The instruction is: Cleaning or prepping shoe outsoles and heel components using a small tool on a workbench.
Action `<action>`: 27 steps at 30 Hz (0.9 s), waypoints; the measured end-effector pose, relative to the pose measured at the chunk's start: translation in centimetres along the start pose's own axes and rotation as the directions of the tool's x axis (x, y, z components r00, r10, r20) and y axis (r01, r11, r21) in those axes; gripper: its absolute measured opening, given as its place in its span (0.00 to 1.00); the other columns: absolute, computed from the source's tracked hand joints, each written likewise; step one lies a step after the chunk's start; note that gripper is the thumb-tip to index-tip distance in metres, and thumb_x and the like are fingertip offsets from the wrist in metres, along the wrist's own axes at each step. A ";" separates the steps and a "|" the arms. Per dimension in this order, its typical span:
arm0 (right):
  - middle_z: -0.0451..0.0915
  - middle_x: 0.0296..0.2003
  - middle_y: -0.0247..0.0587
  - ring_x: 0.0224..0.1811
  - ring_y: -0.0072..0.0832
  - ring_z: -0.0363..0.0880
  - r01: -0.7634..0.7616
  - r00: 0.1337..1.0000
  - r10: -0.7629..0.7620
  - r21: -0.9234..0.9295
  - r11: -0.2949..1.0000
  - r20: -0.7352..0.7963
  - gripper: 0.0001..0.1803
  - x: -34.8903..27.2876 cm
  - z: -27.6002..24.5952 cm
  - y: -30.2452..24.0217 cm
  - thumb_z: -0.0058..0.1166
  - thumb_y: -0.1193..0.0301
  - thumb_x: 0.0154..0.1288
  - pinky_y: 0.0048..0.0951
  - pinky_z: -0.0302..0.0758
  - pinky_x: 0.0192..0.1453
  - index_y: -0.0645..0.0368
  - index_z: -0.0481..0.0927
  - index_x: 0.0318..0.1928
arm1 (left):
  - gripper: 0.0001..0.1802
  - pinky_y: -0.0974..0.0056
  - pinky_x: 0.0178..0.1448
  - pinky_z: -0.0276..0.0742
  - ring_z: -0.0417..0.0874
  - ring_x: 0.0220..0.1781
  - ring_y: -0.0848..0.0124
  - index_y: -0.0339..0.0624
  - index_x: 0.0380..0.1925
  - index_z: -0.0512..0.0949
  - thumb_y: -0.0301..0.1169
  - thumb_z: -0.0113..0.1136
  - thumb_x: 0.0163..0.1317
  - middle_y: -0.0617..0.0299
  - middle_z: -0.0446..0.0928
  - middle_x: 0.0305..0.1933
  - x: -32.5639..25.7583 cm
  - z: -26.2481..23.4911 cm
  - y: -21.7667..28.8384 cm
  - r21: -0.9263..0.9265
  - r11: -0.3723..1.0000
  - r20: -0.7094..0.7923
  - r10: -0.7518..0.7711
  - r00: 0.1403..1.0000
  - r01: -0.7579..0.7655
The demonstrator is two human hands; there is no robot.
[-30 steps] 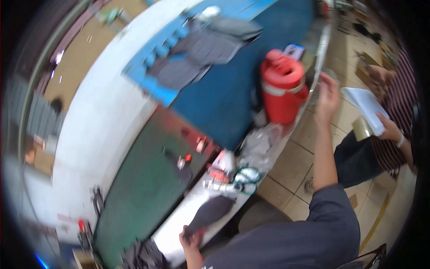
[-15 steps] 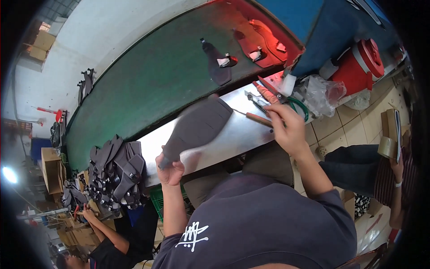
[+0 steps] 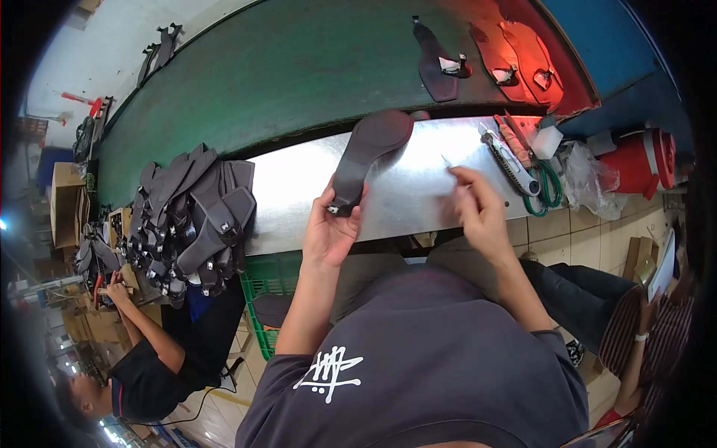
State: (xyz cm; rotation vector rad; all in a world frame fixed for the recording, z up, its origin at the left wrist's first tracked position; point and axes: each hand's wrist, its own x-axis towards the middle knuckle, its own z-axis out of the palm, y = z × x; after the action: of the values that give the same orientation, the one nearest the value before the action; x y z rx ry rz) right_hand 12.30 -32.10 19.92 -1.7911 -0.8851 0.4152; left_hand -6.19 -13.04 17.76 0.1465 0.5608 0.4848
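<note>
Workshop scene, pretty cluttered: white wall (image 3: 82, 45) at upper left, blue panel (image 3: 616, 45) at upper right, and a long desk (image 3: 422, 160) with bare shiny metal along the near edge and a green top (image 3: 246, 89) behind it.

So the grey piece (image 3: 373, 138), sole-shaped, is up over the metal part, about mid-desk. Its long axis runs away from the person, leaning a bit right: narrow end with the buckle nearest the body, wide rounded end pointing to the far side and overlapping the edge of the green top from this view. Can't tell if it touches the metal.

Left grip (image 3: 332, 231) is closed around that narrow end, thumb on one side, fingers on the other. Right grip (image 3: 482, 216) is just off to the right, fingers pinched on a slim tool (image 3: 447, 160); pretty much only the tip shows, aimed up-left, the rest is blurred or hidden.

Big heap (image 3: 198, 216) of similar grey pieces sits at the left end. On the green top, one dark piece (image 3: 437, 71) lies beside two more glowing under red light. Right end has a cutter (image 3: 515, 168), green cord (image 3: 551, 196), a clear bag (image 3: 586, 179) and a red jug (image 3: 635, 160). One co-worker (image 3: 153, 366) is at lower left, another in stripes (image 3: 624, 332) at right.
</note>
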 end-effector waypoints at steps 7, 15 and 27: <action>0.74 0.25 0.30 0.27 0.14 0.69 -0.397 0.868 0.176 0.437 0.807 0.464 0.28 -1.9 2.4 -3.6 0.43 0.79 0.67 0.19 0.67 0.35 0.55 0.63 0.68 | 0.16 0.73 0.28 0.74 0.84 0.41 0.70 0.48 0.42 0.77 0.42 0.65 0.59 0.61 0.82 0.41 0.9 2.7 -4.1 0.035 0.985 -0.235 -0.157 0.959 0.170; 0.76 0.24 0.34 0.28 0.17 0.72 -0.258 0.941 0.136 0.399 0.880 0.309 0.28 -3.1 3.1 -0.7 0.47 0.79 0.65 0.22 0.70 0.34 0.58 0.64 0.67 | 0.14 0.76 0.20 0.62 0.81 0.36 0.74 0.46 0.38 0.79 0.42 0.63 0.61 0.64 0.82 0.37 1.3 3.7 -6.1 -0.112 0.937 -0.199 -0.347 0.917 0.330; 0.71 0.25 0.29 0.20 0.15 0.65 -0.530 0.848 0.284 0.723 0.444 0.447 0.18 -2.5 2.1 -0.5 0.41 0.75 0.73 0.16 0.62 0.23 0.63 0.72 0.60 | 0.13 0.74 0.19 0.59 0.74 0.25 0.78 0.49 0.34 0.76 0.46 0.57 0.65 0.68 0.78 0.30 0.8 4.1 -6.5 0.181 0.970 -0.201 -0.127 0.971 0.164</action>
State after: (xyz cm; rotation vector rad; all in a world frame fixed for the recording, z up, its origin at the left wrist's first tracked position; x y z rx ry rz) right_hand 9.14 -32.49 19.22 -1.0021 -0.2594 1.2116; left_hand -0.76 -18.38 19.13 0.2474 0.8000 0.3004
